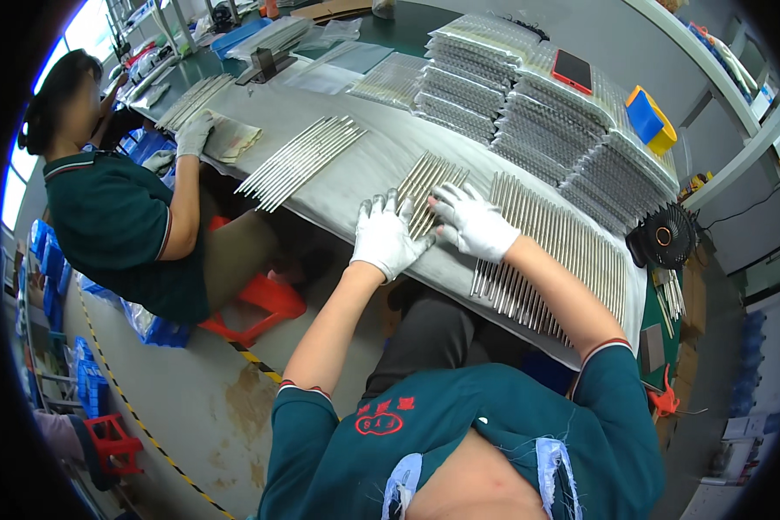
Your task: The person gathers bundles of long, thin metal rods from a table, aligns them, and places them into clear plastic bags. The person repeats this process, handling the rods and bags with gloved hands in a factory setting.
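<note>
Thin metal rods (428,176) lie side by side in a small group on the pale table cover. My left hand (386,236), in a white glove, rests against the left side of this group with its fingers stretched out. From the right, my right hand (478,224), gloved too, lies over the group's right side, its fingers apart and fingertips uncovered. Neither hand is closed round a rod. Under my right forearm spreads a wider row of metal rods (550,247). Another batch of rods (303,162) lies to the left.
Stacks of bubble-wrapped packs (537,121) line the far side, topped by a red-edged phone (573,71) and a yellow-and-blue tape roll (651,120). A black fan (665,236) stands at the right end. On the left, a co-worker (117,208) handles a cloth (232,137) near more rods.
</note>
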`<action>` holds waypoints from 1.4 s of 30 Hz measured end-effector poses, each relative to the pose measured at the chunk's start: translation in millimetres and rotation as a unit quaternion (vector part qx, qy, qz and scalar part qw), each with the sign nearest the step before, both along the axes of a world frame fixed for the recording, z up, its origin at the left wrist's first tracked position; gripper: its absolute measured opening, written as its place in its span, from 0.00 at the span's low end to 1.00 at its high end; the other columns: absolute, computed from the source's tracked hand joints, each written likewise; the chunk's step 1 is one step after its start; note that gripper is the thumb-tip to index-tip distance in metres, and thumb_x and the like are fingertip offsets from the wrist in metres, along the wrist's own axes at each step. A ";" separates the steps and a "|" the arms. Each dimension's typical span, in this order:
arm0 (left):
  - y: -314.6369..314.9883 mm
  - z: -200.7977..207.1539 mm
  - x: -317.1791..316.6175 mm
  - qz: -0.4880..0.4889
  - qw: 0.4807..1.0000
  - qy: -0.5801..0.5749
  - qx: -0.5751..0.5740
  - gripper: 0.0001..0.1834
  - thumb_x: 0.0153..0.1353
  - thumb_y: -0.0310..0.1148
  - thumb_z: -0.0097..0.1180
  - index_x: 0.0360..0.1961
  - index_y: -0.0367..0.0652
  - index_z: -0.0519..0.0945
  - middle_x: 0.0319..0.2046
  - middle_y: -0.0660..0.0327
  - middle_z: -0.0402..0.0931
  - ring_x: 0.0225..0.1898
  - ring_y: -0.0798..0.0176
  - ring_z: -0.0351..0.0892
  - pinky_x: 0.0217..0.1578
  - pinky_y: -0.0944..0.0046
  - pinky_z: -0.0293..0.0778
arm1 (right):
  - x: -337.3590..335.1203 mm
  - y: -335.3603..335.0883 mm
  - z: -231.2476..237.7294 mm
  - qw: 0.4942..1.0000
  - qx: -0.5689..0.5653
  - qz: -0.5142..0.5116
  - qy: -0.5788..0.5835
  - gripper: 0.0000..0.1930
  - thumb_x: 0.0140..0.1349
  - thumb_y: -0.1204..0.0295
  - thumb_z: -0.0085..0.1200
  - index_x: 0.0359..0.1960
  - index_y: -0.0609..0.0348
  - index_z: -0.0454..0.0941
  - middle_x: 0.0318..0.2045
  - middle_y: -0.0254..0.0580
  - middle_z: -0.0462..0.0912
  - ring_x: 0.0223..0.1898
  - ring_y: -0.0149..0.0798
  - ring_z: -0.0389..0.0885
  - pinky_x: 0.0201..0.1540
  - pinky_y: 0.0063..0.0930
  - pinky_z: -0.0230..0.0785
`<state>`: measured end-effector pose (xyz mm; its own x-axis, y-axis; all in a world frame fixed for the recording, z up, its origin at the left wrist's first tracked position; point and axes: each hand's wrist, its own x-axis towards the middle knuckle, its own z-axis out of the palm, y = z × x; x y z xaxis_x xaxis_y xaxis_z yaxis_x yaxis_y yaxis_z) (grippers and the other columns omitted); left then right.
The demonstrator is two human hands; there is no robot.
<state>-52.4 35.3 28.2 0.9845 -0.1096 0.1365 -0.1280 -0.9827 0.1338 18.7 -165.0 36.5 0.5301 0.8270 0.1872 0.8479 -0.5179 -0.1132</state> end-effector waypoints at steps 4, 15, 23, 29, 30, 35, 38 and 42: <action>-0.6 -1.6 2.2 -0.015 1.000 0.014 -0.005 0.45 0.59 0.63 0.47 0.69 0.41 0.62 0.67 0.43 0.59 0.69 0.43 0.57 0.69 0.45 0.47 | 78.4 12.9 -21.9 0.996 0.030 -0.069 0.057 0.29 0.69 0.54 0.41 0.67 0.60 0.64 0.67 0.57 0.62 0.70 0.55 0.56 0.72 0.51 0.44; -0.2 1.4 0.5 -0.028 0.999 -0.017 -0.028 0.42 0.60 0.60 0.48 0.66 0.37 0.66 0.65 0.41 0.63 0.65 0.40 0.61 0.68 0.46 0.49 | 136.0 36.6 -31.3 0.995 0.028 0.055 0.080 0.25 0.70 0.57 0.39 0.65 0.50 0.68 0.70 0.50 0.58 0.71 0.55 0.54 0.72 0.49 0.45; -29.5 2.4 -17.2 -0.028 0.999 -0.008 -0.029 0.40 0.62 0.58 0.46 0.66 0.38 0.66 0.64 0.42 0.64 0.64 0.33 0.59 0.68 0.44 0.49 | 115.8 26.5 -25.5 0.988 0.045 0.047 0.140 0.21 0.71 0.61 0.41 0.62 0.55 0.69 0.69 0.48 0.61 0.71 0.53 0.55 0.71 0.49 0.48; -60.0 4.9 -46.2 -0.039 0.999 0.014 -0.017 0.40 0.62 0.58 0.45 0.67 0.38 0.65 0.65 0.42 0.63 0.65 0.32 0.58 0.68 0.43 0.47 | 83.0 -6.9 -20.3 0.991 0.027 0.046 0.122 0.21 0.70 0.64 0.41 0.61 0.57 0.69 0.69 0.48 0.61 0.71 0.54 0.55 0.70 0.46 0.51; -62.1 6.0 -47.7 -0.037 0.999 0.018 -0.008 0.40 0.63 0.57 0.45 0.68 0.39 0.65 0.66 0.43 0.62 0.65 0.33 0.57 0.69 0.44 0.47 | 81.1 -9.3 -20.5 0.991 0.034 0.041 0.121 0.20 0.70 0.65 0.42 0.61 0.57 0.69 0.68 0.49 0.62 0.71 0.54 0.56 0.70 0.46 0.52; -65.9 4.8 -48.0 -0.036 0.999 0.006 0.020 0.39 0.63 0.57 0.44 0.68 0.42 0.64 0.66 0.45 0.61 0.65 0.35 0.58 0.69 0.45 0.48 | 79.5 -12.9 -20.7 0.992 0.038 0.032 0.119 0.21 0.70 0.64 0.42 0.61 0.56 0.69 0.68 0.49 0.62 0.71 0.52 0.56 0.70 0.46 0.52; -65.9 -0.4 -46.6 -0.030 0.999 -0.005 0.030 0.39 0.63 0.57 0.44 0.69 0.43 0.64 0.66 0.46 0.62 0.66 0.36 0.58 0.68 0.45 0.48 | 80.0 -10.9 -21.2 0.993 0.029 0.025 0.108 0.22 0.71 0.60 0.40 0.63 0.54 0.69 0.68 0.47 0.62 0.71 0.51 0.55 0.71 0.46 0.50; -61.3 7.5 -45.4 -0.028 0.998 0.017 0.046 0.38 0.63 0.57 0.44 0.68 0.45 0.65 0.67 0.48 0.62 0.66 0.41 0.60 0.68 0.42 0.46 | 79.1 -9.3 -21.2 0.994 0.011 0.013 0.111 0.23 0.71 0.62 0.39 0.65 0.55 0.66 0.70 0.50 0.58 0.72 0.52 0.53 0.72 0.45 0.46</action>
<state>-97.8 -26.0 35.7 0.9803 -0.1753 0.0905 -0.1801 -0.9825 0.0484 97.8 -174.3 15.2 0.5388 0.8379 0.0869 0.8138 -0.4911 -0.3108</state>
